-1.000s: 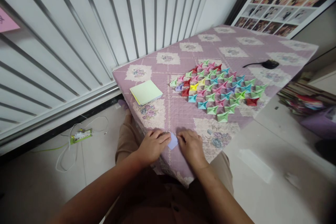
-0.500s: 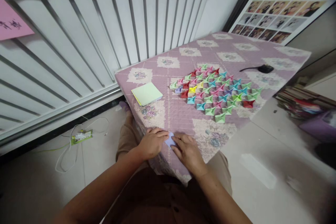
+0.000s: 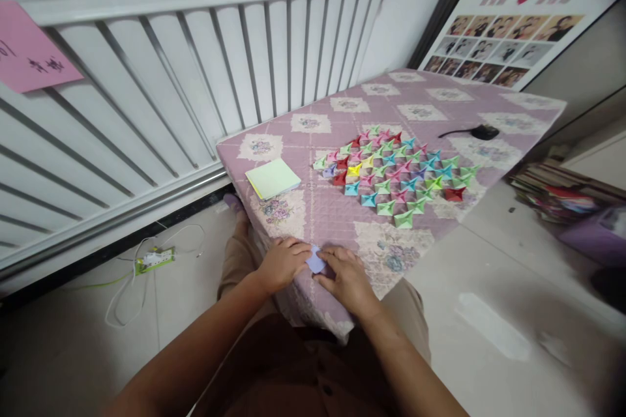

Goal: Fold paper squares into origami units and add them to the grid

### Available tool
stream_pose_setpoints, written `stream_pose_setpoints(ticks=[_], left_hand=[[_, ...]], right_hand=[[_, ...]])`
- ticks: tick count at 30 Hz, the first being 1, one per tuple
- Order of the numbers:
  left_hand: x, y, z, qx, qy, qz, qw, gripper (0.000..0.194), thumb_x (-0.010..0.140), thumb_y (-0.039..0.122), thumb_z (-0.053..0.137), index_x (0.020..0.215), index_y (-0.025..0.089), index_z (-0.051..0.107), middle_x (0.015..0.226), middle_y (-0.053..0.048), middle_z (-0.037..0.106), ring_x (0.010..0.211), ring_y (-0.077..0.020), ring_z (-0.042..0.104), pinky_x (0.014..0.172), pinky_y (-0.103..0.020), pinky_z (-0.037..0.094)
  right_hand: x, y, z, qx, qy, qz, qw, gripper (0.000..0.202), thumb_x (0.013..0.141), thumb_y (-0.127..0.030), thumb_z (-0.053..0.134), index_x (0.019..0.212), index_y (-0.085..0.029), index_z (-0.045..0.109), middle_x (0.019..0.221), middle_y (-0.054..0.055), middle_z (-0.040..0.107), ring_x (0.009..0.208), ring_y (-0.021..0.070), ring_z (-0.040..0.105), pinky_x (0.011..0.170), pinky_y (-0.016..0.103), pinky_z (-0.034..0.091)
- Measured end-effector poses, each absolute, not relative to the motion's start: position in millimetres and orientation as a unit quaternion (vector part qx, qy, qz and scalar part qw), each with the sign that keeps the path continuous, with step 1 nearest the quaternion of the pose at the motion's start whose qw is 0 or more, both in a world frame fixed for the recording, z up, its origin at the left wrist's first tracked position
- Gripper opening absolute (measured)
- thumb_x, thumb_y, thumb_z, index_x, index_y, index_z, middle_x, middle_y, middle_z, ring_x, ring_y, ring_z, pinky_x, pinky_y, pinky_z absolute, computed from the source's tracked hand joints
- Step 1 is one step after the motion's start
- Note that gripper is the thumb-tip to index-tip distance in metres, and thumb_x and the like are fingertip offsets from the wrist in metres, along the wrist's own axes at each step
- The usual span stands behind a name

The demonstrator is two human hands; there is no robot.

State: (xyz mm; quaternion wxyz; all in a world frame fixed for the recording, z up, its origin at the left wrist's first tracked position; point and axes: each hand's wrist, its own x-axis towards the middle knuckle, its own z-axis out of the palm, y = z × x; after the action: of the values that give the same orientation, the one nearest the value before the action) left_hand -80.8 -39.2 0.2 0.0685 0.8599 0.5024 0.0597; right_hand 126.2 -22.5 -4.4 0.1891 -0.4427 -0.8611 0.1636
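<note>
A small light-purple sheet of origami paper (image 3: 315, 260) lies on the tablecloth near the table's front corner, between my two hands. My left hand (image 3: 285, 263) holds its left edge, with the fingers close together and pointing right. From the other side my right hand (image 3: 346, 273) grips the paper's right part with bent fingers and thumb. The fingers cover both side edges, so its folds cannot be made out. Several folded paper pieces (image 3: 391, 176) in green, pink, red, blue and yellow stand in rows beyond my right hand.
A stack of square paper (image 3: 272, 178), light green on top, lies at the left table edge. A black object with a thin handle (image 3: 484, 132) rests farther right. The radiator (image 3: 205, 65) borders the table's far left. A power strip (image 3: 155, 260) with cables is on the floor.
The camera view has tilted up slightly. My right thumb has shifted a little away from the purple paper, toward me. Both hands stay at the paper.
</note>
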Motion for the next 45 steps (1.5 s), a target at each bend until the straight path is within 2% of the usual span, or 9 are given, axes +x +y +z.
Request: stream_pose_setpoints(ticks=[8, 12, 18, 25, 31, 34, 37, 40, 45], left_hand=[[-82, -39, -8, 0.859, 0.503, 0.082, 0.055, 0.028, 0.094, 0.035, 0.046, 0.119, 0.028, 0.056, 0.129, 0.001, 0.058, 0.114, -0.0189, 0.046, 0.093, -0.037, 0.033], [-80, -41, -3, 0.861, 0.495, 0.101, 0.051, 0.031, 0.091, 0.04, 0.05, 0.118, 0.026, 0.057, 0.128, 0.0, 0.058, 0.114, -0.0207, 0.046, 0.095, -0.038, 0.033], [-71, -41, -5, 0.844, 0.52, 0.123, 0.044, 0.024, 0.091, 0.028, 0.05, 0.111, 0.024, 0.063, 0.12, -0.002, 0.062, 0.109, -0.0229, 0.049, 0.09, -0.04, 0.036], [-66, -39, -13, 0.813, 0.544, 0.189, 0.081, 0.023, 0.091, 0.022, 0.047, 0.104, 0.023, 0.067, 0.11, -0.004, 0.065, 0.104, -0.0201, 0.052, 0.093, -0.038, 0.04], [-61, -40, 6, 0.756, 0.568, 0.281, 0.166, 0.023, 0.088, 0.018, 0.046, 0.087, 0.018, 0.068, 0.092, -0.005, 0.062, 0.09, -0.0168, 0.055, 0.084, -0.03, 0.044], [-60, -38, 17, 0.735, 0.578, 0.259, 0.243, 0.024, 0.088, 0.019, 0.043, 0.082, 0.016, 0.066, 0.08, -0.002, 0.062, 0.078, -0.0143, 0.056, 0.073, -0.026, 0.044], [-60, -35, 20, 0.727, 0.588, 0.202, 0.291, 0.022, 0.087, 0.02, 0.043, 0.084, 0.016, 0.064, 0.078, 0.0, 0.064, 0.071, -0.0123, 0.056, 0.065, -0.022, 0.043], [-59, -33, 16, 0.737, 0.595, 0.164, 0.276, 0.019, 0.086, 0.021, 0.046, 0.081, 0.016, 0.064, 0.079, -0.001, 0.065, 0.072, -0.0134, 0.057, 0.065, -0.024, 0.043], [-57, -30, 8, 0.747, 0.604, 0.148, 0.235, 0.016, 0.084, 0.022, 0.051, 0.078, 0.017, 0.064, 0.085, -0.005, 0.063, 0.088, -0.0193, 0.055, 0.08, -0.03, 0.042]], right_hand=[[126, -26, -7, -0.442, -0.859, 0.15, 0.21, 0.037, 0.08, -0.039, 0.067, 0.113, -0.024, 0.062, 0.11, 0.007, 0.062, 0.103, 0.0249, 0.053, 0.085, 0.039, 0.037], [126, -26, -7, -0.442, -0.86, 0.143, 0.212, 0.033, 0.083, -0.039, 0.062, 0.113, -0.025, 0.062, 0.11, 0.007, 0.063, 0.102, 0.0244, 0.053, 0.083, 0.038, 0.037], [126, -26, -6, -0.437, -0.862, 0.137, 0.217, 0.033, 0.084, -0.039, 0.061, 0.113, -0.024, 0.062, 0.11, 0.008, 0.063, 0.102, 0.025, 0.054, 0.083, 0.038, 0.037], [122, -22, -13, -0.453, -0.842, 0.143, 0.255, 0.023, 0.084, -0.023, 0.058, 0.106, -0.026, 0.066, 0.102, 0.006, 0.066, 0.098, 0.0226, 0.056, 0.084, 0.037, 0.039], [122, -14, -2, -0.418, -0.81, 0.259, 0.319, 0.02, 0.089, -0.027, 0.047, 0.087, -0.021, 0.066, 0.086, 0.005, 0.067, 0.084, 0.0188, 0.059, 0.078, 0.032, 0.044], [125, -13, 10, -0.41, -0.787, 0.339, 0.313, 0.024, 0.09, -0.031, 0.044, 0.084, -0.02, 0.065, 0.082, 0.003, 0.066, 0.077, 0.017, 0.06, 0.072, 0.029, 0.046], [127, -12, 16, -0.42, -0.779, 0.378, 0.272, 0.025, 0.089, -0.032, 0.045, 0.081, -0.02, 0.065, 0.075, 0.001, 0.066, 0.07, 0.016, 0.06, 0.066, 0.027, 0.046], [128, -11, 12, -0.426, -0.799, 0.349, 0.24, 0.023, 0.087, -0.029, 0.046, 0.081, -0.02, 0.066, 0.075, 0.001, 0.067, 0.07, 0.0162, 0.06, 0.065, 0.027, 0.046], [126, -8, 3, -0.425, -0.852, 0.216, 0.214, 0.019, 0.086, -0.021, 0.049, 0.086, -0.021, 0.068, 0.082, 0.005, 0.067, 0.078, 0.0179, 0.059, 0.072, 0.029, 0.044]])
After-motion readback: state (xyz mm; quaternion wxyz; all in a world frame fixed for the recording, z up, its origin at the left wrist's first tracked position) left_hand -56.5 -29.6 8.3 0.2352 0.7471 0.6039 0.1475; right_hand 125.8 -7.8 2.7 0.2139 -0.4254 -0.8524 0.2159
